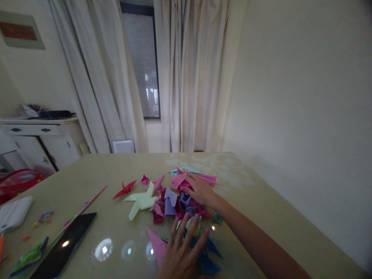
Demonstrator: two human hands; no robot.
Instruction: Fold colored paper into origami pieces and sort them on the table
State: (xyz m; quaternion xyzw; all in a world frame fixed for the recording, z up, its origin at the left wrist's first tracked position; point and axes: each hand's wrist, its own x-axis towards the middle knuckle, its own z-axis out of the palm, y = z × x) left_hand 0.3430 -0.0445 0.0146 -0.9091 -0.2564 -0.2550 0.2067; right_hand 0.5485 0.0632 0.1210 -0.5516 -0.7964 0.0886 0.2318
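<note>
A heap of folded paper pieces, pink, purple, magenta and light blue, lies mid-table. My right hand [200, 190] reaches over its far side, fingers stretched out and apart from the thumb, resting on or just above a pink folded paper [178, 180]. My left hand [183, 248] is spread over the near side, with blue folded paper [209, 260] and a pink pointed paper [157, 245] beside it. Between the hands sits a purple folded paper [170, 201]. A pale green four-armed paper shape [142, 200] and a red paper crane [124, 189] lie to the left.
On the table's left are a black phone [65, 246], a thin pink-and-white stick [87, 205], a green-and-blue item [30, 255], small colourful bits [45, 217] and a white object [16, 213]. A wall runs along the right; curtains [200, 77] hang behind the table.
</note>
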